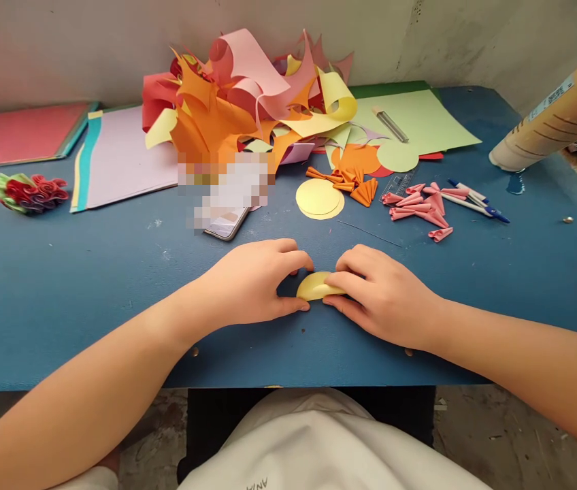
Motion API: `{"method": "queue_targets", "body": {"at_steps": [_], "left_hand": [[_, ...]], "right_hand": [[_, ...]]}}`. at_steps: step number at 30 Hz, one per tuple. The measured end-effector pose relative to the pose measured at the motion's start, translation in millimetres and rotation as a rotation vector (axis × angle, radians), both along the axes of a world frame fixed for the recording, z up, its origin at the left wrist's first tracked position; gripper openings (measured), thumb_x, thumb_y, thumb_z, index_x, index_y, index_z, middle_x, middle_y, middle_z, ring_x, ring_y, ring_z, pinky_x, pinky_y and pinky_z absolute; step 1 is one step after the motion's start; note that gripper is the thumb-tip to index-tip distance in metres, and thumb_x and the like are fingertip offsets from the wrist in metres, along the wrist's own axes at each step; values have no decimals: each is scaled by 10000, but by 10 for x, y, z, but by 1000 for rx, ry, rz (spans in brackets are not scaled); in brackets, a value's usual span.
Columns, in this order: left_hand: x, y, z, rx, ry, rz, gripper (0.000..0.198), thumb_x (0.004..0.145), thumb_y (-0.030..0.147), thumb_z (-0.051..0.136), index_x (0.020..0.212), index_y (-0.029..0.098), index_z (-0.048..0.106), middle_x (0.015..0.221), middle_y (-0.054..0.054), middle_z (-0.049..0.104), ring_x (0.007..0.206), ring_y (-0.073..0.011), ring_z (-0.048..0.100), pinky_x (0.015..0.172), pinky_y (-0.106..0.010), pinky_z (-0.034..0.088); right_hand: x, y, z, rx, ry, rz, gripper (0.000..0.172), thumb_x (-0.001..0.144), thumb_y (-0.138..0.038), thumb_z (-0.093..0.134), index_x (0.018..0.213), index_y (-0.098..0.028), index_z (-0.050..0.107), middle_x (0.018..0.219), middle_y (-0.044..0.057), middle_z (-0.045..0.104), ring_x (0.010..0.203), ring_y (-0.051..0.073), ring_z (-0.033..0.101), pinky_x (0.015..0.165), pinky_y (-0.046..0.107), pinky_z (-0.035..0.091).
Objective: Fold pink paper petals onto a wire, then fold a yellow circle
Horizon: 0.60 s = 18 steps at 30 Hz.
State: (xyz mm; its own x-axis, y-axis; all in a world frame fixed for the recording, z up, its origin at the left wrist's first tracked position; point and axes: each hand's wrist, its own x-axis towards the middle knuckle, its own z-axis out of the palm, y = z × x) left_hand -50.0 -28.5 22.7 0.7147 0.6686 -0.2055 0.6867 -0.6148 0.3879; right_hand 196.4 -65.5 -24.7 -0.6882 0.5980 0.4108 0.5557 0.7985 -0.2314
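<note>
A yellow paper circle (313,286), bent over into a curved half shape, is just above the blue table near its front edge. My right hand (388,292) pinches its right side, with the thumb below and the index finger on top. My left hand (252,282) is at the paper's left end, thumb and fingers apart around it. The left thumb tip lies by the lower edge of the paper; whether it presses on it I cannot tell. Beyond my hands lie flat yellow paper circles (319,199), overlapping, and a thin needle-like rod (367,233).
Rolled orange paper cones (363,187) and pink paper cones (424,207) lie beyond, near pens (477,201). A phone (230,218), a heap of paper offcuts (248,102), a green sheet (421,122), a paper flower piece (30,194) and a tilted bottle (548,112) surround the work area.
</note>
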Motion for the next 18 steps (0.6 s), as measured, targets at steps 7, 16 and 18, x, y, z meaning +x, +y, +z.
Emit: {"method": "queue_targets", "body": {"at_steps": [7,16,18], "left_hand": [[-17,-20,10,-65,-120,-54,688,900,298,770,1531,296,497,1148,-44,690,956,-201,688,795,-286,506],[4,14,-18,-70,-304,-21,414,932,394,763,1290,218,651,1086,-53,737,953,-192,691,853,-298,529],[14,2,-18,-107,-339,37,537,896,453,801,1345,223,617,1114,-50,757,947,-186,698,854,-298,545]], "right_hand": [[3,32,-11,26,217,-20,153,1001,-107,598,895,-182,678,727,21,637,666,162,522,640,308,438],[20,96,16,18,292,-42,155,997,-94,599,995,-200,712,922,92,754,841,210,665,783,366,595],[22,99,13,27,293,-33,160,990,-85,603,999,-201,714,957,100,764,871,217,682,816,379,607]]}}
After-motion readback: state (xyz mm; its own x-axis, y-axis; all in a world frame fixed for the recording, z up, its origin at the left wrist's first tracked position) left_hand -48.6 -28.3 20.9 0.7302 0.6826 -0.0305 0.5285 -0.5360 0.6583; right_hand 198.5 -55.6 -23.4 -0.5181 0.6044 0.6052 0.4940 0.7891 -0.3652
